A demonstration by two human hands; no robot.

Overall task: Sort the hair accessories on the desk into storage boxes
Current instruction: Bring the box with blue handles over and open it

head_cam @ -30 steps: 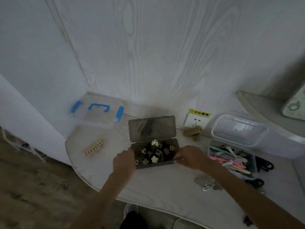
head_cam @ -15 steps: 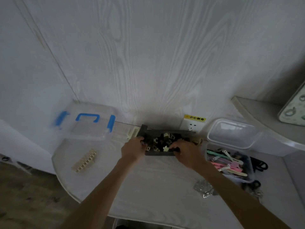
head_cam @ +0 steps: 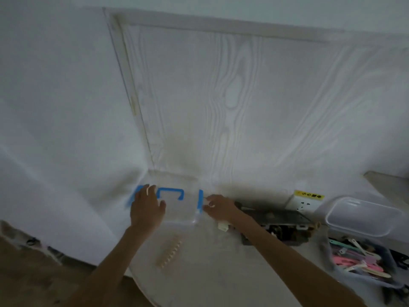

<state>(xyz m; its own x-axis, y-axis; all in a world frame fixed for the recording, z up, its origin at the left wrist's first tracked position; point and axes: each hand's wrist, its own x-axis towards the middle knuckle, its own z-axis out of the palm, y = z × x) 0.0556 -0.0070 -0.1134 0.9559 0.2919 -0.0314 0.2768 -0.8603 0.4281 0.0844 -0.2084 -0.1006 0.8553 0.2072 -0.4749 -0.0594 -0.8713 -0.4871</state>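
Both hands spread flat, left (head_cam: pixel 147 208) and right (head_cam: pixel 218 207), flanking clear box (head_cam: pixel 177 209); handle faces wall.

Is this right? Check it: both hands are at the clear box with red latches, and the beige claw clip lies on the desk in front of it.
One detail is wrong. In the head view the latches and handle on the clear box are blue, not red. The rest stands: the left hand and right hand are at its two sides, and the beige claw clip lies on the desk in front of it.
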